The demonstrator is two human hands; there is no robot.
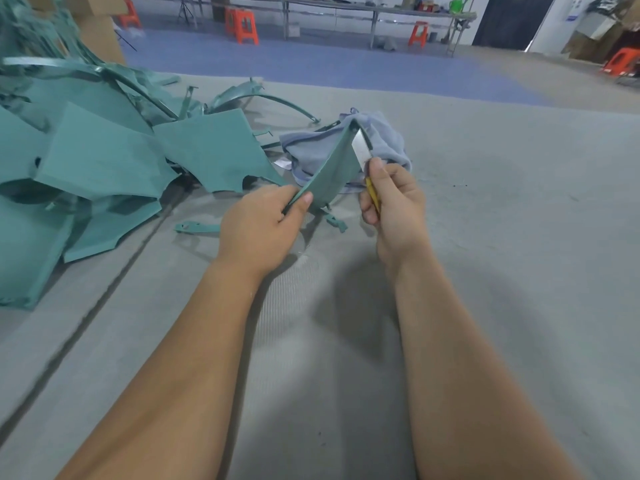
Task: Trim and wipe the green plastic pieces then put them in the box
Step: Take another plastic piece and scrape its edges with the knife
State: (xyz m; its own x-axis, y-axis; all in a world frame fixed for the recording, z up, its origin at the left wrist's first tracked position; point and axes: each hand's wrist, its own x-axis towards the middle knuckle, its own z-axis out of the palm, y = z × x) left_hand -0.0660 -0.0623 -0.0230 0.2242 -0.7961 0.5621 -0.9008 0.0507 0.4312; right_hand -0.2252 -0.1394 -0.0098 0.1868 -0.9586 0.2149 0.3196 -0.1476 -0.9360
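So the person's got one green plastic piece (332, 168) held up off the grey mat (485, 237), roughly mid-mat, with the left hand (263, 226) pinching its near lower corner between thumb and curled fingers. The piece stands on edge and its long axis runs up and away from that hand, toward the far side of the mat, so the top tip ends up over the blue-grey cloth (349, 143) bunched just behind it. The right hand (394, 202) is wrapped around a yellow-handled knife (372, 195), thumb on top, and the blade (360, 150) lies right along the piece's right-hand edge, touching it or as good as, hard to say which. That's the bit that matters: the edge being trimmed faces the knife hand, the blade runs parallel to it, and the left hand sits at the bottom end of that same line, so I'd guess any stroke wants to run along the edge without heading for those fingers. The pile of untrimmed pieces (104, 161) sits at the left edge of the mat, nearer the left arm. A few thin offcuts (197, 227) lie by the left hand. No box in view that I can be sure of.
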